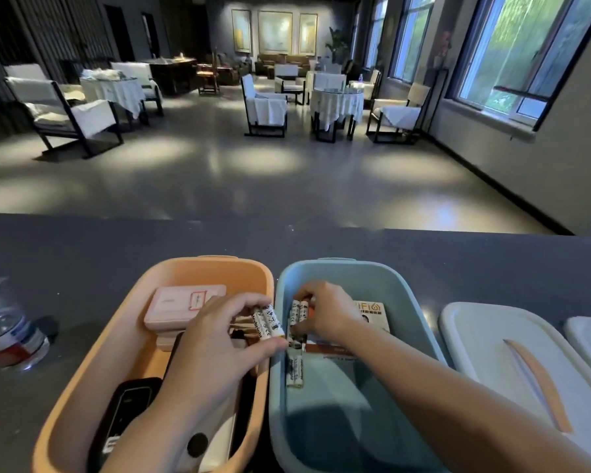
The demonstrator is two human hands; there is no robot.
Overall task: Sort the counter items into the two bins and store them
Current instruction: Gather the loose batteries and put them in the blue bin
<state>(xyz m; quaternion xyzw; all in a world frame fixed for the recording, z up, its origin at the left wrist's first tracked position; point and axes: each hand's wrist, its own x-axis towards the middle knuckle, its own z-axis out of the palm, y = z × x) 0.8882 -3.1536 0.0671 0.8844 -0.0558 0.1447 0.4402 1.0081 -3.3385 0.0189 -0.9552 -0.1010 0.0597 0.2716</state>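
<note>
Two bins stand side by side on the dark counter: an orange bin [82, 370] on the left and a blue bin [400, 288] on the right. My left hand [219, 339] grips a bundle of white batteries [268, 324] over the orange bin's right rim. My right hand [328, 312] pinches more white batteries [299, 310] inside the blue bin. Another pair of batteries [294, 372] lies on the blue bin's floor beside an orange-and-white WiFi card [376, 315]. The orange bin holds a pink box [174, 305] and a black device [127, 414].
A crumpled plastic water bottle [7, 332] lies on the counter at far left. Two pale bin lids [512, 363] rest on the counter to the right of the blue bin, the nearer one with an orange handle strip. Beyond the counter edge is a lounge floor with chairs.
</note>
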